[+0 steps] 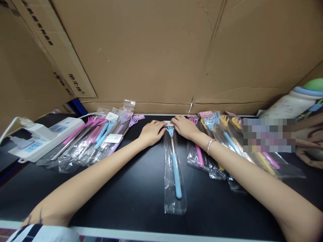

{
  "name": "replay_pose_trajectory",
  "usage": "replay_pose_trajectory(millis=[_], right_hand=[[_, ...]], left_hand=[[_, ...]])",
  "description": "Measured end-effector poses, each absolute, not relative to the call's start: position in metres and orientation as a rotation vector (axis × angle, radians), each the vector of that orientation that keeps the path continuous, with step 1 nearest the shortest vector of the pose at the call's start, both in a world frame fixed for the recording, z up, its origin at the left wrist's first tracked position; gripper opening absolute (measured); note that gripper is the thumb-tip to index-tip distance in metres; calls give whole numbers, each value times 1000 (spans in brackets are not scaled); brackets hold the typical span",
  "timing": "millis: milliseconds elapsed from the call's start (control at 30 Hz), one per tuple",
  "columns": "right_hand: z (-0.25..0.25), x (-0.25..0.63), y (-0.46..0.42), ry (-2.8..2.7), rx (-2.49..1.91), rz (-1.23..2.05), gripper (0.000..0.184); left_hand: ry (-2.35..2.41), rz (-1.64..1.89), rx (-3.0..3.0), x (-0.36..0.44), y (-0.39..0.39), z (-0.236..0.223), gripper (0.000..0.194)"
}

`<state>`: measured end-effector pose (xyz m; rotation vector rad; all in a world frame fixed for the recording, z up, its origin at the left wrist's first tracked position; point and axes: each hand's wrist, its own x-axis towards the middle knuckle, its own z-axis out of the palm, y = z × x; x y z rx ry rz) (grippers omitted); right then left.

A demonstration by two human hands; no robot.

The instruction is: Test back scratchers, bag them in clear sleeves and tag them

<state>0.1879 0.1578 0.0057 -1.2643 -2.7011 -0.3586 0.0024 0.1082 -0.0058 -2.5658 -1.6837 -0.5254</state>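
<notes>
A blue-handled back scratcher [176, 171] lies in a clear plastic bag [174, 198] in the middle of the black table [131, 195], its claw end pointing away from me. My left hand [150, 132] and my right hand [185, 127] meet at the bag's far end, fingers bent and pressing on a small white strip at the bag's top [168, 124]. A silver bracelet [210, 144] sits on my right wrist.
A heap of bagged pink, blue and purple scratchers [98, 137] lies to the left beside a white power strip [42, 137]. Another heap with yellow, blue and pink ones [227, 141] lies right. Cardboard walls [161, 50] stand behind. Another person's hand [309, 156] shows at far right.
</notes>
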Motion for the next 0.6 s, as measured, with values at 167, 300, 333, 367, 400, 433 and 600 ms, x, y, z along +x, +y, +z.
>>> replay_pose_trajectory(millis=[167,300,333,367,400,433,600], right_hand=[[6,187,156,-2706,-1268,-370,25],[6,187,155,-2707,-1278,-377,24],[7,187,155,-2708,-1279,-378,24],[7,187,155,-2710,-1279,-379,24],[7,187,155,-2712,-1280,-381,25],[7,187,155,-2715,-1280,-383,25],[8,187,154,-2730,-1272,-395,25]], left_hand=[[-1676,-522,-2569,3,108,-5,38],[-1671,-519,-2573,3,108,-6,38],[-1671,-518,-2574,3,108,-6,38],[-1671,-517,-2575,3,108,-6,38],[-1671,-515,-2577,3,108,-6,38],[-1671,-515,-2579,3,108,-6,38],[-1670,-521,-2582,2,108,-6,38]])
